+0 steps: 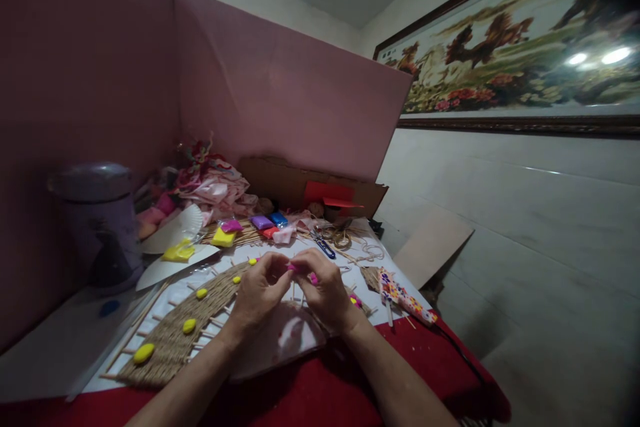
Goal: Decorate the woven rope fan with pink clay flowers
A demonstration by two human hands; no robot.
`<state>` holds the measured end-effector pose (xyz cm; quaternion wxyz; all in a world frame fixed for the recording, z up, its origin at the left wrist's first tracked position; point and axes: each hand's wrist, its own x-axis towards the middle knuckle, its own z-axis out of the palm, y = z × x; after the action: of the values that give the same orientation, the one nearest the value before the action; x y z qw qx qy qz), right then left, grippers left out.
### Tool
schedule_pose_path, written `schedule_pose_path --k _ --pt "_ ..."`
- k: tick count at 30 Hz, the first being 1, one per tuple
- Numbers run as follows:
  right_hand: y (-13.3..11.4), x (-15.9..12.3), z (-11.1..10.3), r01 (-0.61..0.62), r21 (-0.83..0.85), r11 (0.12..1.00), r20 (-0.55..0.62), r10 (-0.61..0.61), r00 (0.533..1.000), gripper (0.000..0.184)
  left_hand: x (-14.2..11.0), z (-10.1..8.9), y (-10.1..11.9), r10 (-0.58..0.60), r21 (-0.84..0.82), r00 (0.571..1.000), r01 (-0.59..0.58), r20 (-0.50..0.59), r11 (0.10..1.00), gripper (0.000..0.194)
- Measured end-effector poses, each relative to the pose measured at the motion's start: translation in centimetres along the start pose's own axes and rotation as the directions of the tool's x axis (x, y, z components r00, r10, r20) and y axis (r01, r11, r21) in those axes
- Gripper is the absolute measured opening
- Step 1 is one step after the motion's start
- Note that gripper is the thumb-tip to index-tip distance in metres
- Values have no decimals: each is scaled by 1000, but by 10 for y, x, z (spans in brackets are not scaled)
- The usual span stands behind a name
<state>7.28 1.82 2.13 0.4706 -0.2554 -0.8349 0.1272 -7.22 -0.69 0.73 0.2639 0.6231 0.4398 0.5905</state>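
Both hands meet over the middle of the table. My left hand [261,290] is closed, its fingertips pinching a small piece of magenta modelling clay [292,267]. My right hand [324,283] pinches the same clay from the other side, and another magenta bit [313,278] shows against its fingers. Beneath them lies an arched, woven twine piece [170,330] with thin sticks poking out along its edges. Yellow clay lumps [189,326] are spaced along its left side. Toward the right end, partly behind my right hand, sit magenta and yellow bits [355,301].
A flower-patterned glue gun [407,300] lies right, its cord over the red cloth [400,360]. Behind are blue-handled scissors [326,248], packets of clay [225,236] and pink fabric [220,190]. A lilac canister [103,227] stands left; pink panels [290,100] wall the back.
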Motion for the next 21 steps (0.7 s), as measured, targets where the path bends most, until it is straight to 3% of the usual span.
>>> schedule_pose_path --k 5,9,12,15,18,21 --pt "1 -1 1 -3 -13 1000 38 4 999 18 1 -2 3 24 64 1000 -25 15 998 11" --pt "-2 -1 0 3 23 1000 56 -4 998 15 0 -1 3 2 9 1000 -1 -17 1000 5" --pt "-5 0 1 -91 134 987 22 88 996 8 2 -1 4 -84 -119 992 73 -93 990 8" --pt "-6 1 2 -228 381 896 6 245 970 7 5 -5 9 -196 -313 972 147 -131 938 13" --pt "-3 3 4 -310 549 776 52 338 940 16 7 -8 12 -255 -471 966 212 -29 856 19" --pt "0 2 6 -316 528 788 87 320 943 21 6 -8 9 -268 -489 959 276 88 827 24"
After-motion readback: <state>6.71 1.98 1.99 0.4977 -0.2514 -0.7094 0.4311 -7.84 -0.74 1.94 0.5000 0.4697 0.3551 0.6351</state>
